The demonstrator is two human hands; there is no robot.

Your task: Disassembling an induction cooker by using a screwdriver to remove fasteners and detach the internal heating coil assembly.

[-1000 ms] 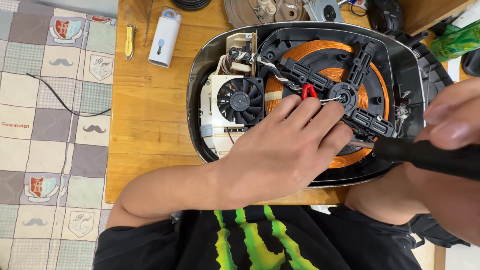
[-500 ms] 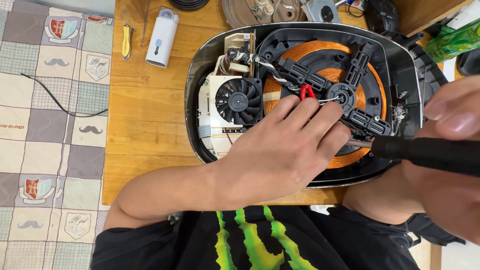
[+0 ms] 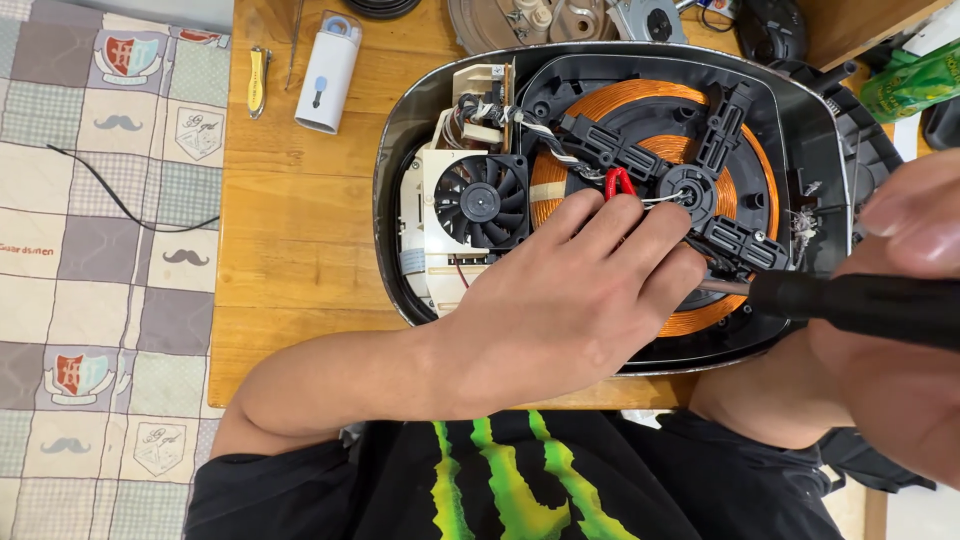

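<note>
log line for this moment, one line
left hand: fingers on copper coil | right hand: holds screwdriver, tip at black bracket | fan: exposed

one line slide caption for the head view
Left hand steadies an opened induction cooker while right hand applies a screwdriver.

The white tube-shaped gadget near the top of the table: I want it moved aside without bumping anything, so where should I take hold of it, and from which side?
Grip the white gadget across its long, straight sides at mid-body, fingers coming down from above. It lies flat on the wooden table, slightly tilted, with bare wood on both sides; the yellow tool lies apart on its left. Its clear-capped top end looks a poorer hold.
</note>
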